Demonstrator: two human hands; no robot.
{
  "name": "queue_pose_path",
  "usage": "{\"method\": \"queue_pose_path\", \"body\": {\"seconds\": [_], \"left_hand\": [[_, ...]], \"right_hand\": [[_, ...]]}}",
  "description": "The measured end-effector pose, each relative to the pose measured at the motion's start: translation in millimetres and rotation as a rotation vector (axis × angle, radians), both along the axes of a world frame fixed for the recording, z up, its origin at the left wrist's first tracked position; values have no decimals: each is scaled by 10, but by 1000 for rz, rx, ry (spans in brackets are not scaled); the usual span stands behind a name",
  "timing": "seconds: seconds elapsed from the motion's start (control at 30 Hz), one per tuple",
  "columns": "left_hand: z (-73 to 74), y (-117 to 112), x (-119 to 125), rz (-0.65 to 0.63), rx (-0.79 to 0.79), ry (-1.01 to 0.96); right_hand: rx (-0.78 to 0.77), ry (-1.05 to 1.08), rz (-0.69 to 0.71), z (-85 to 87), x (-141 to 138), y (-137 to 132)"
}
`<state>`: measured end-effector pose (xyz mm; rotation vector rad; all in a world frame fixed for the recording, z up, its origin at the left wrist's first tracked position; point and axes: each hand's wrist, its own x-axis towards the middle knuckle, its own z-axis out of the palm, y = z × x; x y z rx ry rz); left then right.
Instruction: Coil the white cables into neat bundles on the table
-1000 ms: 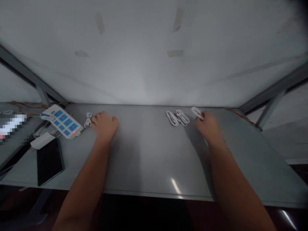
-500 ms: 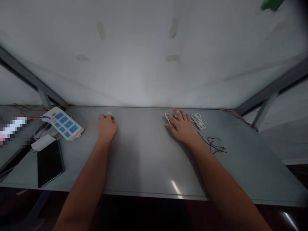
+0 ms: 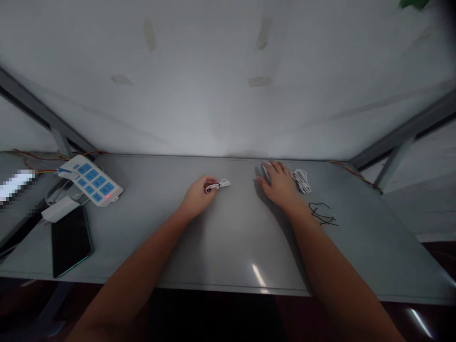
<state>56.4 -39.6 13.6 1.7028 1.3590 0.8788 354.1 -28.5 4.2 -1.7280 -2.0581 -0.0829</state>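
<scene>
My left hand (image 3: 198, 195) is near the middle of the grey table (image 3: 221, 242), fingers closed round a small coiled white cable (image 3: 218, 185) whose end sticks out to the right. To the right, my right hand (image 3: 279, 183) lies flat with fingers spread over white coiled cables (image 3: 266, 171) that it mostly hides. Another white coiled cable (image 3: 301, 180) lies just right of that hand. Thin black twist ties (image 3: 321, 214) lie beside my right forearm.
A white power strip with blue sockets (image 3: 91, 180) sits at the back left, with a white adapter (image 3: 60, 209) and a dark phone (image 3: 70, 240) in front of it. A white wall rises behind the table. Grey metal frame bars (image 3: 402, 137) slant at both sides.
My left hand took a coiled white cable from beside the power strip and carried it right to the middle. My right hand let go of one coil and settled flat on the other coils.
</scene>
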Motion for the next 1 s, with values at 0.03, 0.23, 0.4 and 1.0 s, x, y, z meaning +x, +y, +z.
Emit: {"method": "queue_pose_path", "body": {"seconds": [0.03,0.23,0.4,1.0], "left_hand": [[9,-10,22,-11,-51,-67],[93,-110,93,-40,-100,-253],[185,-228,154,-14,8,-208],[104,-254,174,-63,-233,-604]], "right_hand": [[37,56,79,48,-90,-36],[19,473,351,246,-554,-311],[-73,631,416,283,-696,-396],[-560,1033,465,301,-761,-423]]}}
